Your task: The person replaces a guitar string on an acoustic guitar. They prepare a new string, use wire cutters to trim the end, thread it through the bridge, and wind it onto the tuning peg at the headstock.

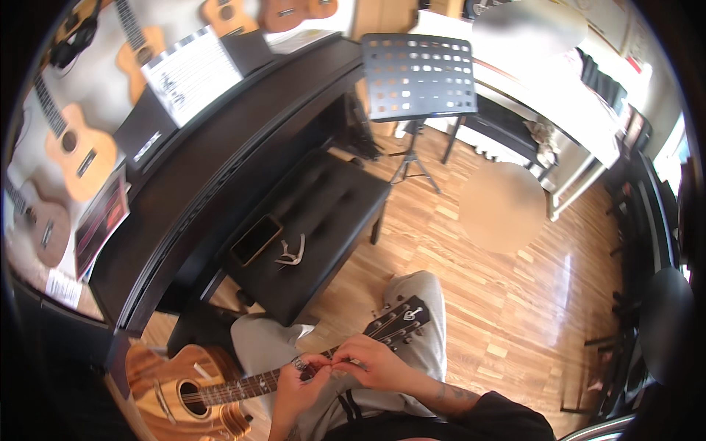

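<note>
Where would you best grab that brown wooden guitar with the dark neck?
Probably by the slim dark neck of the brown wooden guitar, between its body and the left hand, from above: that stretch is uncovered and looks narrow enough to wrap, while the right hand crowds the headstock end.

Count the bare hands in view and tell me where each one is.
2. The left hand and the right hand are close together at the guitar neck. Blurred patches could hide others.

Grey trousers go with a black top and dark forearm tattoos.
</note>
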